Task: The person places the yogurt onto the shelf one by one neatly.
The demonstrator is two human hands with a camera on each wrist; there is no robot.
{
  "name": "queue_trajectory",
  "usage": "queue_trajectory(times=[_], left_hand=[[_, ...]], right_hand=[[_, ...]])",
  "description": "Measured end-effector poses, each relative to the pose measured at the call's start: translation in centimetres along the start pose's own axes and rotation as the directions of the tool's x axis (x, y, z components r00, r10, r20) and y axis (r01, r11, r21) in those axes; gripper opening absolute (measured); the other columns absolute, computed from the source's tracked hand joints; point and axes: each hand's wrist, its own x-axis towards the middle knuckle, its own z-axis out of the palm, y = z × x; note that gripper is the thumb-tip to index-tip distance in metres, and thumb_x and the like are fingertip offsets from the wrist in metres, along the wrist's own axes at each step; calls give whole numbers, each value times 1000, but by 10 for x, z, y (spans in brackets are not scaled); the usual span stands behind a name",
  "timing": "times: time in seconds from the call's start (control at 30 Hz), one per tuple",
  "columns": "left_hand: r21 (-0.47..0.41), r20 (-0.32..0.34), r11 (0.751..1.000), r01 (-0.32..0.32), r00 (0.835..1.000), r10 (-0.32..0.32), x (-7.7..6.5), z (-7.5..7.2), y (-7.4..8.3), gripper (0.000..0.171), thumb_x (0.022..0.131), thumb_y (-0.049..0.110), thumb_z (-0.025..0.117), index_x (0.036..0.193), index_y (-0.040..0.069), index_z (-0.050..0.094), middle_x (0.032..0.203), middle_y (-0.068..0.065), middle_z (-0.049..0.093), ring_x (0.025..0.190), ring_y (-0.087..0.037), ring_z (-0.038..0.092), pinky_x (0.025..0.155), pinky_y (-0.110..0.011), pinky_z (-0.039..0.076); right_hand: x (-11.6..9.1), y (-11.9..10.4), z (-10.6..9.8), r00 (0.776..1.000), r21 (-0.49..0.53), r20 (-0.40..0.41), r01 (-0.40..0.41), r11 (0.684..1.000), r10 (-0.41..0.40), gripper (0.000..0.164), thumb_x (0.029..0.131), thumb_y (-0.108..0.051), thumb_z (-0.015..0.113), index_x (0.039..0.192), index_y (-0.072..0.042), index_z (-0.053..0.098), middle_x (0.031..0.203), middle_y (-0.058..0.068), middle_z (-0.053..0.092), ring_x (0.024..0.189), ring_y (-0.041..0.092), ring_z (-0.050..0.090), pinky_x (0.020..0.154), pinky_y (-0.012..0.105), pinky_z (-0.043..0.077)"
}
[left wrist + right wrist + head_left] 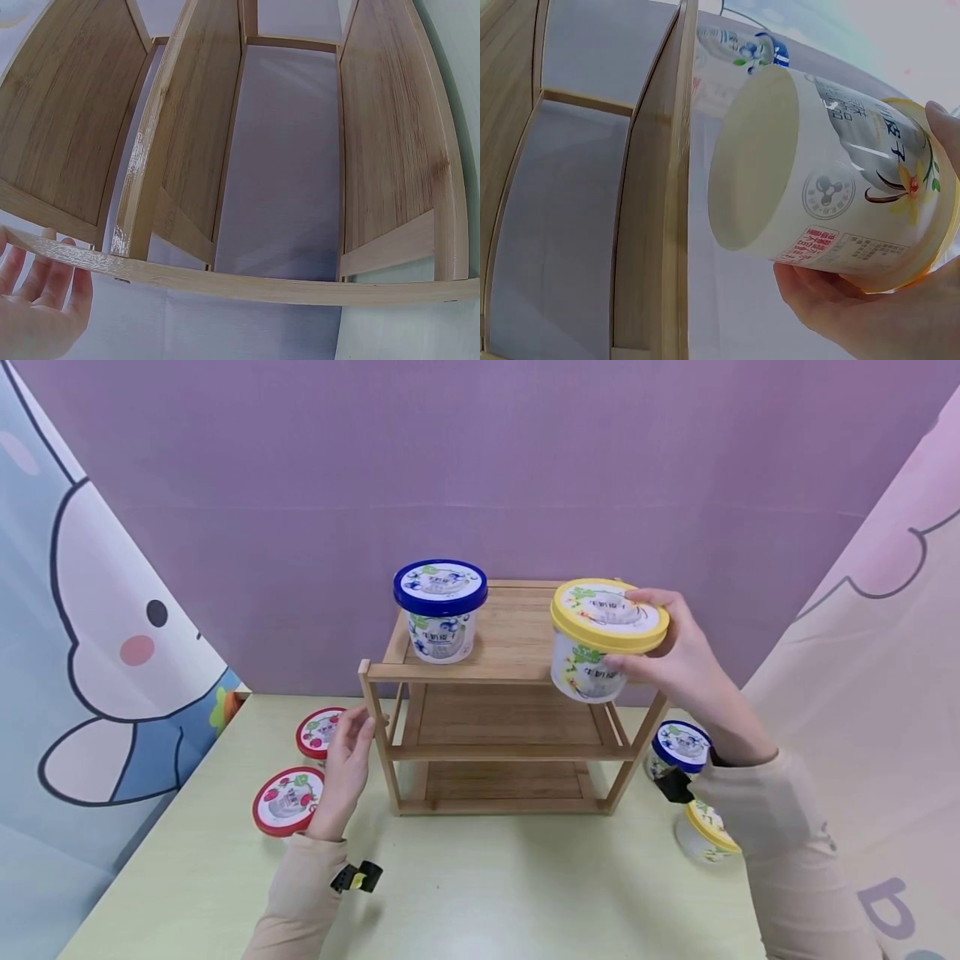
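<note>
My right hand (686, 652) grips a white tub with a yellow lid (588, 672), fingers on the lid and thumb on its side. In the right wrist view the tub (832, 180) is tilted, its bare base visible, beside the top board's edge. The tub is over the front right of a three-tier wooden shelf (517, 752). A blue-lidded tub (442, 635) stands on the top tier at the left. My left hand (345, 768) holds the shelf's left front post; in the left wrist view its fingers (56, 285) bend around the wood.
Two red-lidded tubs, one nearer (288, 802) and one farther (321, 732), stand on the table (450, 893) left of the shelf. At its right are another blue-lidded tub (681, 747) and a yellow-lidded tub (705, 835), partly behind my right sleeve. A purple cloth (480, 460) hangs behind.
</note>
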Motion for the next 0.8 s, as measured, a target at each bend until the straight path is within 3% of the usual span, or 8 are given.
queue_trajectory(times=[0.33,0.8], left_hand=[[9,6,1000,-11,1000,11,0,0,-1,40,95,25,40,127,3,34,122,-14,44,120,-22,37,102,-39,28],[1,-11,1000,-18,1000,18,2,1,-2,38,95,22,39,126,0,35,121,-14,44,119,-20,38,101,-34,30]], right_hand=[[19,8,-5,990,-21,-31,-139,990,138,65,79,-9,65,129,-6,23,119,10,41,106,13,47,84,16,41],[39,23,-9,979,-52,-54,-198,979,195,71,78,-20,67,131,-8,21,129,12,33,116,19,38,99,33,33]])
